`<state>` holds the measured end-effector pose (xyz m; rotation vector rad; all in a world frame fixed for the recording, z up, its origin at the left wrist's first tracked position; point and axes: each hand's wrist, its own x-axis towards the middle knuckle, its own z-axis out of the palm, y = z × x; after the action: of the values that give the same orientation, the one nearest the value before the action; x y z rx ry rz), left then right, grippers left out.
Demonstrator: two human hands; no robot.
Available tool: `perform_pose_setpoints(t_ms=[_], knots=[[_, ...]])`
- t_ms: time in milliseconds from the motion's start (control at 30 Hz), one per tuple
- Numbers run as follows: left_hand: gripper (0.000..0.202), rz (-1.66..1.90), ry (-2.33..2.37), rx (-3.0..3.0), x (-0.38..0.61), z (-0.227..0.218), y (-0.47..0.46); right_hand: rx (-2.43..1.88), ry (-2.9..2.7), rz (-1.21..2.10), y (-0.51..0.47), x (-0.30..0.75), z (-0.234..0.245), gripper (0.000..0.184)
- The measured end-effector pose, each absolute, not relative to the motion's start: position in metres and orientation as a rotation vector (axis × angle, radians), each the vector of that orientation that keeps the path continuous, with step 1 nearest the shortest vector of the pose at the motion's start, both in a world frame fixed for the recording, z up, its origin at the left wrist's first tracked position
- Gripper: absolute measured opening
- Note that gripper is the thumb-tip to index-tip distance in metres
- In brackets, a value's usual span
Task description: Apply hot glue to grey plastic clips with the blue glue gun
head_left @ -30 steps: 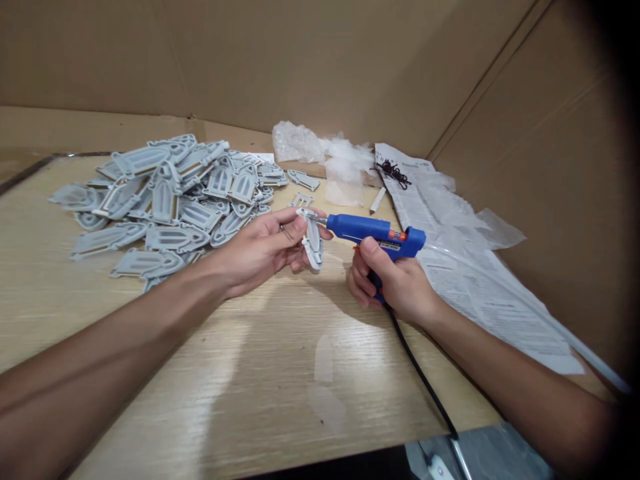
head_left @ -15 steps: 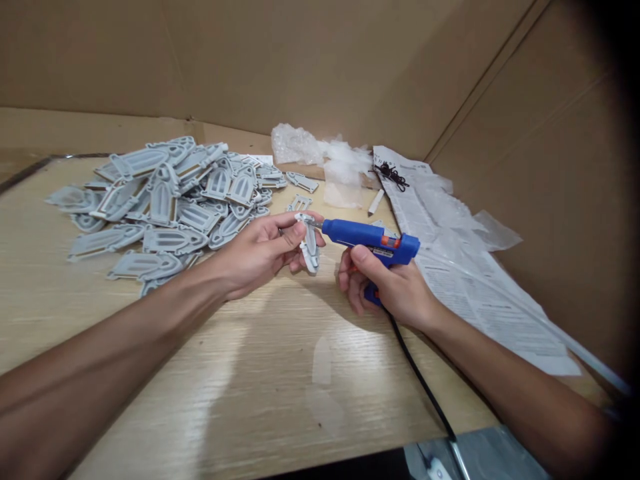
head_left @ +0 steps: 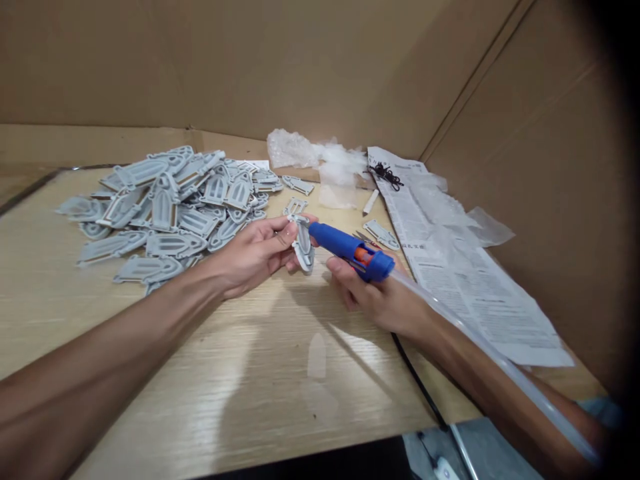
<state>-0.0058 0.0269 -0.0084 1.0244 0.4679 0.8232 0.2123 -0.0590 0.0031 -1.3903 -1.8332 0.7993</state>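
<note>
Between the thumb and fingers of my left hand [head_left: 257, 253] is a grey plastic window-shaped piece [head_left: 303, 248], held upright on edge above the table. My right hand [head_left: 367, 290] wraps round the handle of a blue hot glue gun [head_left: 345, 248]. The gun's nozzle meets the upper part of the grey piece; whether it touches cannot be made out. A long clear glue stick [head_left: 463, 327] runs out of the gun's back over my right forearm. Left of my hands lies a heap of similar grey plastic pieces [head_left: 165, 203].
Behind lie crumpled clear plastic bags [head_left: 337, 173] and a black coiled tie [head_left: 387, 177]. A newspaper sheet [head_left: 470, 293] covers the right side. Near the gun are a single grey piece [head_left: 381, 235] and a white stick [head_left: 371, 202]. A black cord [head_left: 420, 387] hangs over the front edge. Cardboard walls [head_left: 300, 67] enclose the table.
The glue gun has swung round, its back end now lower and nearer me, with the clear stick over my right forearm. The grey piece stays in my left hand.
</note>
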Motion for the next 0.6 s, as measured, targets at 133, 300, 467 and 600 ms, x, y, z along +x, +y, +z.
perform_pose_setpoints(t_ms=[133, 300, 467, 600], knots=[[0.035, 0.824, 0.495, 1.009, -0.008, -0.01, 0.029, -1.299, -1.899, 0.428, -0.056, 0.209, 0.002, 0.036], [0.036, 0.807, 0.524, 1.0, -0.01, -0.009, 0.028, -1.449, -1.657, 0.208, -0.046, 0.219, 0.003, 0.035], [0.041, 0.83, 0.549, 1.002, -0.008, -0.009, 0.028, -1.59, -1.396, 0.312, -0.033, 0.241, 0.011, 0.046], [0.042, 0.966, 0.61, 1.037, -0.016, 0.005, 0.034, -1.629, -1.21, 0.518, -0.022, 0.255, 0.009, 0.059]])
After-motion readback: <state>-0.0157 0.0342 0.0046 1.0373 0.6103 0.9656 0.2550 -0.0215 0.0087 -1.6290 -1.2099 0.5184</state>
